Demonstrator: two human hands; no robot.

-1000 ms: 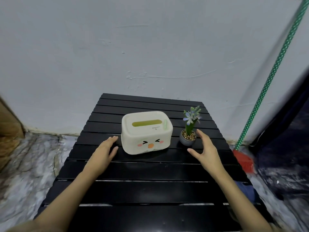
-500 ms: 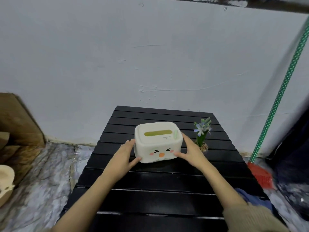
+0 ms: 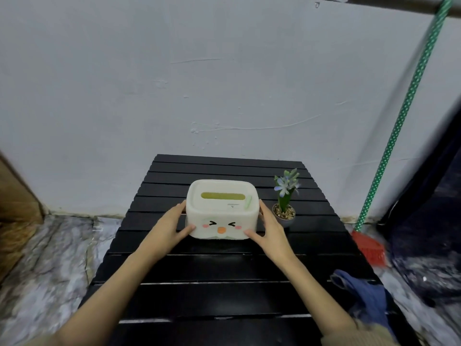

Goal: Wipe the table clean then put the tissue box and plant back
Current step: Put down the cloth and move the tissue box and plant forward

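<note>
Both hands clamp the cream tissue box (image 3: 221,209) from its two sides, the left hand (image 3: 166,227) and the right hand (image 3: 270,232) with thumbs on the front, so it can be carried away before wiping. It stands mid-table, perhaps just lifted. The potted plant (image 3: 285,199) waits beside it; a blue cloth (image 3: 361,293) lies at the black slatted table (image 3: 224,303) edge.

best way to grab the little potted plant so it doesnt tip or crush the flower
Grip the small round pot low around its sides, not the stem. Come from its right or front, since the tissue box and the right hand crowd its left. The flower stands tall and upright above the pot, so a top approach would hit it.
</note>
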